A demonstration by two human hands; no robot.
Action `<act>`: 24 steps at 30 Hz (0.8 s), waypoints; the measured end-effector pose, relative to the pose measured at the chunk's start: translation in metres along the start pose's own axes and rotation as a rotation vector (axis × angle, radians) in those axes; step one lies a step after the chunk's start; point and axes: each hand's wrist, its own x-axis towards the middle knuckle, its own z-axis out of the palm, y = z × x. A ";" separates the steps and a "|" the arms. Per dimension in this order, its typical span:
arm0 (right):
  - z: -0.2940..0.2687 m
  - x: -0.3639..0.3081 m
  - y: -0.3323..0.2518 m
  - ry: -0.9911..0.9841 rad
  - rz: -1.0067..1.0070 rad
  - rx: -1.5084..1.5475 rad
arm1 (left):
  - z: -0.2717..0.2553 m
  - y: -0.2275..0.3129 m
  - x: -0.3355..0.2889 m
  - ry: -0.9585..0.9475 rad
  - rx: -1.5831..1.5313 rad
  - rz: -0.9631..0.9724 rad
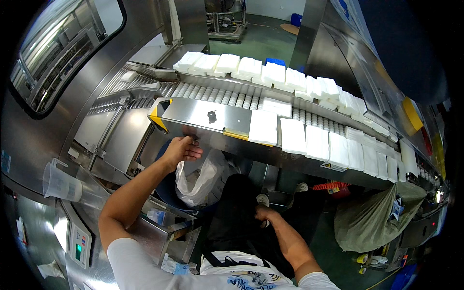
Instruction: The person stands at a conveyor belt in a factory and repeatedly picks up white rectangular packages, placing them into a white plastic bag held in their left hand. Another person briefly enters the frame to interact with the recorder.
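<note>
I'm looking down through the head view and finding the left hand (182, 150) hanging just below the conveyor's steel cover (195, 112), its fingers loosely curling and nothing showing in its grasp. Right under it, a white plastic bag (195, 187) is lining a blue bin (166, 189); I'm not able to tell whether the fingertips are touching the bag or only hanging above it. The right hand (264, 212) is lying by the dark-trousered leg, and I cannot tell whether it is gripping anything, since its fingers are turning out of sight.

I'm judging the bag to be thin, limp and light, probably slippery and easy to tear; its crumpled upper rim, closest to the left hand, is offering the best hold, with several folds gathered together rather than one pinched layer. What is lying inside I'm not making out clearly.

Ahead of and to the right of the left hand, a front row of white stacks (293, 136) is leaning along the conveyor edge, and a back row (274, 73) is lining its far side. They are looking soft, light and squashable, their loose layers likely slipping apart under a one-sided pinch, so I'm favouring a broad, gentle hold across both wide faces.
</note>
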 end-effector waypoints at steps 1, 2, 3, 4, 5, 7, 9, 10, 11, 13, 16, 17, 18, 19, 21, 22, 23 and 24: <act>0.001 0.001 0.001 -0.001 -0.010 -0.013 | 0.000 -0.001 0.001 0.003 0.010 0.010; 0.002 0.003 0.002 -0.002 -0.020 -0.025 | 0.000 -0.002 0.001 0.005 0.021 0.019; 0.003 0.004 0.003 -0.004 -0.030 -0.039 | 0.000 -0.004 0.002 0.007 0.022 0.028; 0.005 0.005 0.003 0.012 -0.028 -0.030 | -0.002 -0.005 0.002 0.008 0.024 0.037; 0.007 0.005 0.004 0.028 -0.026 -0.021 | -0.003 -0.006 0.002 0.009 0.025 0.046; 0.009 0.007 0.007 0.053 0.002 0.040 | -0.005 -0.009 0.003 0.006 0.000 0.041; 0.014 0.008 0.011 0.071 0.059 0.153 | -0.003 -0.008 0.005 -0.003 -0.016 0.028; 0.014 0.011 0.014 0.032 0.028 0.078 | -0.001 -0.005 0.005 -0.012 -0.020 0.018; 0.014 0.015 0.017 -0.007 -0.001 0.005 | 0.001 -0.002 0.006 -0.022 -0.022 0.007; 0.008 0.015 0.012 -0.065 -0.003 -0.060 | 0.002 -0.002 0.002 0.001 0.032 0.023; 0.004 0.011 0.005 -0.067 0.067 -0.003 | -0.002 -0.006 0.002 0.005 0.023 0.030; 0.005 0.008 0.004 -0.039 0.072 0.028 | -0.002 -0.007 0.003 0.003 0.004 0.029; 0.007 0.007 0.006 -0.008 0.080 0.061 | 0.002 -0.002 -0.001 -0.005 0.015 0.041; 0.008 0.007 0.008 0.002 0.059 0.047 | 0.004 -0.001 0.000 -0.003 0.010 0.032; 0.008 0.008 0.010 0.019 0.011 0.013 | 0.004 -0.001 0.000 0.007 -0.003 0.013; 0.007 0.008 0.010 0.002 0.026 0.008 | 0.005 -0.001 0.001 0.002 -0.012 0.010; 0.006 0.008 0.010 -0.016 0.042 0.002 | 0.006 0.000 0.002 -0.003 -0.021 0.006; 0.002 0.008 0.005 -0.037 0.051 -0.007 | 0.004 -0.001 0.001 0.000 -0.031 0.001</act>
